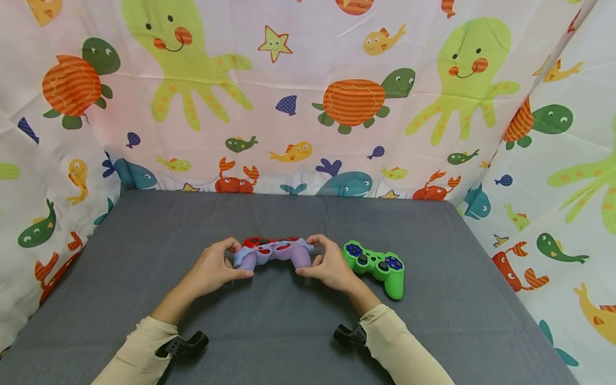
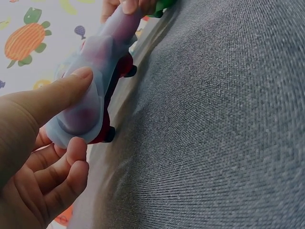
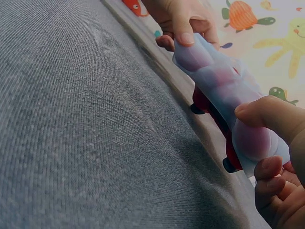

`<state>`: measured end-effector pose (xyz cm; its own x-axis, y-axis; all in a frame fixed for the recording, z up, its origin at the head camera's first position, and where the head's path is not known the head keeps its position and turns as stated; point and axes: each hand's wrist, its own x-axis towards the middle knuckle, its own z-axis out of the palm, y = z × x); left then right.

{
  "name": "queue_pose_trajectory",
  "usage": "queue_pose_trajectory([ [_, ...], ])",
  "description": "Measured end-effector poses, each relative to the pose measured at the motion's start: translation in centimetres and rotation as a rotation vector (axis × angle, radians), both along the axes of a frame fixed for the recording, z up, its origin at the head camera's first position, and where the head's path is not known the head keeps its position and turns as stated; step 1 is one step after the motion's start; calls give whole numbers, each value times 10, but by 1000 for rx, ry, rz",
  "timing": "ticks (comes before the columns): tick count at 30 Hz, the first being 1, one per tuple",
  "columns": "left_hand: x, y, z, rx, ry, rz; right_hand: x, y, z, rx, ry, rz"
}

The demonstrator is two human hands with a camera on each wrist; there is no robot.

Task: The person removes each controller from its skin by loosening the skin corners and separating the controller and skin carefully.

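**Controller and Silicone Sleeve: Grip Status**

Head view: the left hand (image 1: pixel 214 267) and right hand (image 1: pixel 327 263) pinched the red controller (image 1: pixel 269 243) in its pale silicone sleeve (image 1: pixel 276 255), mid-table (image 1: pixel 289 331), beside a green controller (image 1: pixel 377 264).

Left wrist view: thumb and fingers clamped one sleeve horn.

Right wrist view: likewise. The sleeve looked soft, stretchy and light; the horns offered purchase.

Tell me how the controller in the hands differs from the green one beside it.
The red controller is half wrapped in a pale lilac translucent cover; the green controller shows a plain green body with blue button areas. The red controller is held at both grips, by the left hand and the right hand; the green controller lies untouched on the grey tabletop, angled. Both share the same two-handled gamepad shape.
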<state>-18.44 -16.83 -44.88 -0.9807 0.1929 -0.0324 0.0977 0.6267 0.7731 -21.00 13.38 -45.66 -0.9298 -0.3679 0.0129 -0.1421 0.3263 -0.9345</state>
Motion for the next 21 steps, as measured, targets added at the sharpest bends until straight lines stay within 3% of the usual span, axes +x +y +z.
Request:
queue_pose_trajectory([
  [6, 0, 0, 0, 1, 0, 3, 1, 0, 0, -7, 9, 0],
  [21, 0, -1, 2, -1, 12, 17, 4, -1, 2, 117, 84, -41],
])
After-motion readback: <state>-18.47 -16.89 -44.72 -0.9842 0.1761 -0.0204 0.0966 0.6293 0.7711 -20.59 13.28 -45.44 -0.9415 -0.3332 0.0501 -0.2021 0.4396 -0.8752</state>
